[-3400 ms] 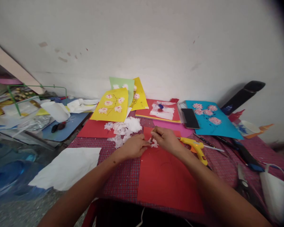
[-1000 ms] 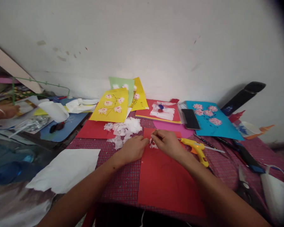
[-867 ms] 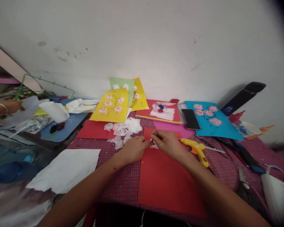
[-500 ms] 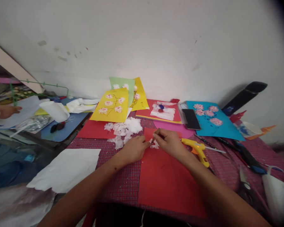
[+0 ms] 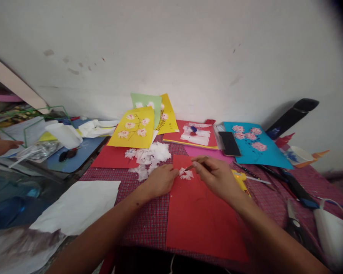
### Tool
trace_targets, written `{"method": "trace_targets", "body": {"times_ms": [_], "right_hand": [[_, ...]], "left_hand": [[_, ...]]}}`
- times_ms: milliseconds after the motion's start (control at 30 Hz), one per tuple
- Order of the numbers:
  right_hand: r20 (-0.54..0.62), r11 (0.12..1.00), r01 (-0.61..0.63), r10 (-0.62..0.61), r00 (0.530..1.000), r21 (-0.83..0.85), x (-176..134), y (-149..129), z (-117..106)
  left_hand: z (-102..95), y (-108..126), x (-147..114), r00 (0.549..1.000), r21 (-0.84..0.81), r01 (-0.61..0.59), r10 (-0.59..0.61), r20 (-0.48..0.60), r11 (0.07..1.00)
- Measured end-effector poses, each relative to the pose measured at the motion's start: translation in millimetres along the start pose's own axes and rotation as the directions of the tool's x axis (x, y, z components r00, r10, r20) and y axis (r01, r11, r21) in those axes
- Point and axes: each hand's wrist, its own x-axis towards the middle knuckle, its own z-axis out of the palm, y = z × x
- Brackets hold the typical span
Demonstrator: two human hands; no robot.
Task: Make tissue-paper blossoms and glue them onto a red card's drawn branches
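Head view: right hand (image 5: pixel 214 176) pinches slim brown stick (image 5: pixel 191 166), tip at crinkled white paper tuft (image 5: pixel 186 175), far end of flat red sheet (image 5: pixel 202 222); left hand (image 5: pixel 161 179) beside tuft, grip cannot be told.

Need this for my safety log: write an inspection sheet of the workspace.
Surface: plaid cloth with white specks.
Job's things: pale paper piece on a red sheet.
Clutter: scissors, phone, crumpled white paper; glue gun partly behind the right hand.
Hands: right hand holds a thin brown tool; left hand at the sheet's left edge, contact unclear.
Cables: white cord at the bottom edge.
Surroundings: another person's hand at far left; marked wall behind.
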Motion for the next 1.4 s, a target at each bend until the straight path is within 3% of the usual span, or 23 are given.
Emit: {"method": "trace_targets", "body": {"times_ms": [67, 233, 367, 567, 867, 1067, 1200, 1400], "right_hand": [[0.022, 0.996, 0.015, -0.013, 1.0, -0.091, -15, -4, -15], [0.269, 0.911, 0.223, -0.132, 0.954, -0.346, -77, 11, -35], [0.394, 0.804, 0.317, -0.113, 0.912, -0.503, -125, 27, -27], [0.42, 0.812, 0.251, -0.009, 0.908, -0.526, -148, 33, -12], [0.316, 0.891, 0.087, 0.065, 0.947, -0.445, -158, 36, -14], [0.023, 0.868, -0.065, 0.088, 0.996, -0.492, -150, 57, -46], [-0.148, 0.743, -0.239, 0.188, 0.971, -0.625, -131, 90, -68], [-0.127, 0.581, -0.419, 0.475, 0.871, -0.698, -111, 118, -67]], "left_hand": [[0.2, 0, 0, 1.0, -0.012, 0.015, -0.015, -0.006, 1.0], [-0.2, 1, 2, 1.0, -0.029, -0.001, 0.001, 0.0, 1.0], [1.7, 2, 4, 1.0, -0.029, -0.01, 0.011, 0.011, 1.0], [0.2, 2, 4, 1.0, -0.017, -0.002, 0.003, 0.03, 1.0], [7.3, -6, 1, 0.996, -0.168, 0.047, -0.058, -0.061, 0.985], [6.2, -1, 2, 0.999, -0.14, 0.019, -0.026, -0.044, 0.99], [3.8, 4, 6, 0.999, -0.097, 0.033, -0.035, -0.022, 0.995], [2.4, 7, 13, 0.999, -0.017, 0.046, -0.046, 0.004, 0.999]]}}
